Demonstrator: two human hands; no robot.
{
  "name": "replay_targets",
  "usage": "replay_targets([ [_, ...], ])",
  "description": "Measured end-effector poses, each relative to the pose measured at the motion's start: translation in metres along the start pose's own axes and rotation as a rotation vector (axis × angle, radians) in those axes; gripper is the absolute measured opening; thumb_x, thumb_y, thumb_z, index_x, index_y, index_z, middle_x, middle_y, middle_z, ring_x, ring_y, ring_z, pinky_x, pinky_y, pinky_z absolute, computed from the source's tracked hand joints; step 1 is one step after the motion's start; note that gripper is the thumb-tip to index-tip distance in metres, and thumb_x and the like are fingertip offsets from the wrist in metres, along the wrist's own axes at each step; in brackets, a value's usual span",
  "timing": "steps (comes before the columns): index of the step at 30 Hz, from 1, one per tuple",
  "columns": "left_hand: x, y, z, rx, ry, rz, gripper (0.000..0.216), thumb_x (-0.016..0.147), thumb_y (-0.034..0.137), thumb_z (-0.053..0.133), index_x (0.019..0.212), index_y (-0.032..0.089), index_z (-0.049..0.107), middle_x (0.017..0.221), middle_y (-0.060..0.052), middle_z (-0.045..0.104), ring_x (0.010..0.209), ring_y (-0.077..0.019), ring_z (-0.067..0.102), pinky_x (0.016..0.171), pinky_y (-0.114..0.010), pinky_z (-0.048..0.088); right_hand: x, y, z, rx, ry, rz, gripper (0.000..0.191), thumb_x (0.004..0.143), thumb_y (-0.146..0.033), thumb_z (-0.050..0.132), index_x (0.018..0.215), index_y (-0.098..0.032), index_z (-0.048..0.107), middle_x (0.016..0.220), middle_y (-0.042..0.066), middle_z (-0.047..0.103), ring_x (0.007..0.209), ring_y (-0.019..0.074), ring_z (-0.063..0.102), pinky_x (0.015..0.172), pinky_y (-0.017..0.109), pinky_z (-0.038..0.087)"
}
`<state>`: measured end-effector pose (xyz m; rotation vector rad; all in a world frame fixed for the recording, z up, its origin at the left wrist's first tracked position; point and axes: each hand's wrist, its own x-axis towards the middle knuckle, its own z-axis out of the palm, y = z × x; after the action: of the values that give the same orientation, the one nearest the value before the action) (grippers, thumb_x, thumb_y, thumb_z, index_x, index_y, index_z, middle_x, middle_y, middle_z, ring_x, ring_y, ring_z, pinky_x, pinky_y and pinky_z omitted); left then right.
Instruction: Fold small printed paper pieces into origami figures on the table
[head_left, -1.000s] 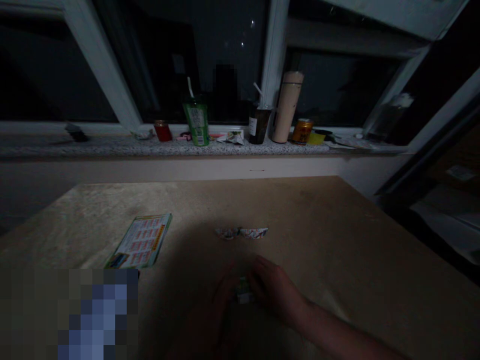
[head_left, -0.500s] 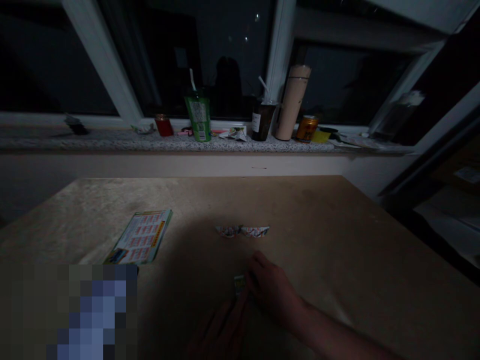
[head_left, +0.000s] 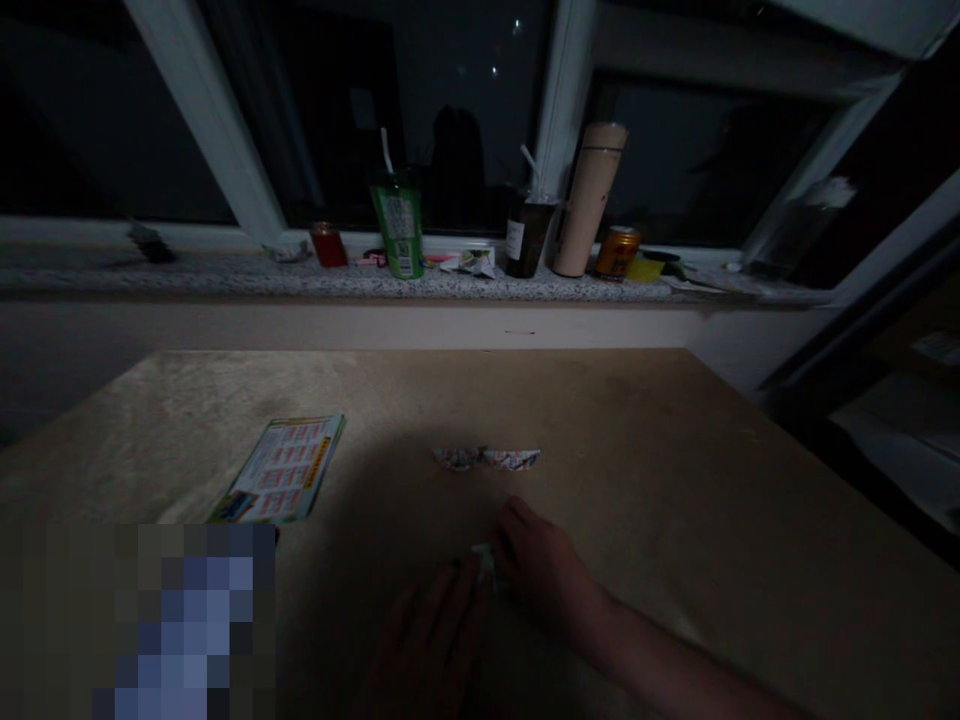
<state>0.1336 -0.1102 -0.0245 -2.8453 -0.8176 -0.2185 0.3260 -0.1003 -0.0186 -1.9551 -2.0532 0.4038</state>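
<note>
A small green-and-white piece of paper (head_left: 484,552) lies on the table between my hands, mostly covered by fingers. My left hand (head_left: 431,635), in deep shadow, is laid flat with fingers stretched, their tips touching the paper's left side. At the paper's right edge, my right hand (head_left: 544,562) is closed, its curled fingers against the paper. Beyond the hands sit two small folded printed papers, a left one (head_left: 457,459) and a right one (head_left: 513,459), nearly end to end.
A stack of printed sheets (head_left: 283,468) lies on the table (head_left: 615,420) to the left. Along the granite windowsill (head_left: 247,283) stand a red jar (head_left: 328,245), a green cup (head_left: 400,225), a dark cup (head_left: 527,238), a beige flask (head_left: 591,200) and an orange can (head_left: 617,254). A pixelated patch hides the lower left.
My left hand has shifted forward and flattened, covering more of the paper. The paper's visible part has become smaller and paler. My right hand has stayed nearly in place.
</note>
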Motion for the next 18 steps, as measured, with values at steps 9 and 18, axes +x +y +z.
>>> replay_targets([
  [9, 0.0, -0.01, 0.014, -0.112, -0.162, 0.001, 0.071, 0.085, 0.055, 0.048, 0.146, 0.024, 0.028, 0.149, -0.008, 0.029, 0.131, -0.0334, 0.035, 0.101, -0.048, 0.032, 0.001, -0.001, 0.0, -0.037, -0.002, 0.008, 0.013, 0.09, -0.012, 0.046, 0.091, -0.017, 0.059, 0.095, 0.006, 0.061, 0.071, 0.0151, 0.063, 0.058, 0.023, 0.04],
  [18, 0.005, -0.016, 0.011, -0.236, -0.28, 0.019, 0.073, 0.084, 0.052, 0.052, 0.146, 0.025, 0.025, 0.151, -0.009, 0.024, 0.134, -0.0343, 0.028, 0.104, -0.053, 0.028, 0.001, -0.003, -0.003, -0.037, 0.001, 0.019, 0.014, 0.09, -0.013, 0.046, 0.092, -0.016, 0.059, 0.095, 0.006, 0.061, 0.072, 0.0151, 0.064, 0.058, 0.023, 0.041],
])
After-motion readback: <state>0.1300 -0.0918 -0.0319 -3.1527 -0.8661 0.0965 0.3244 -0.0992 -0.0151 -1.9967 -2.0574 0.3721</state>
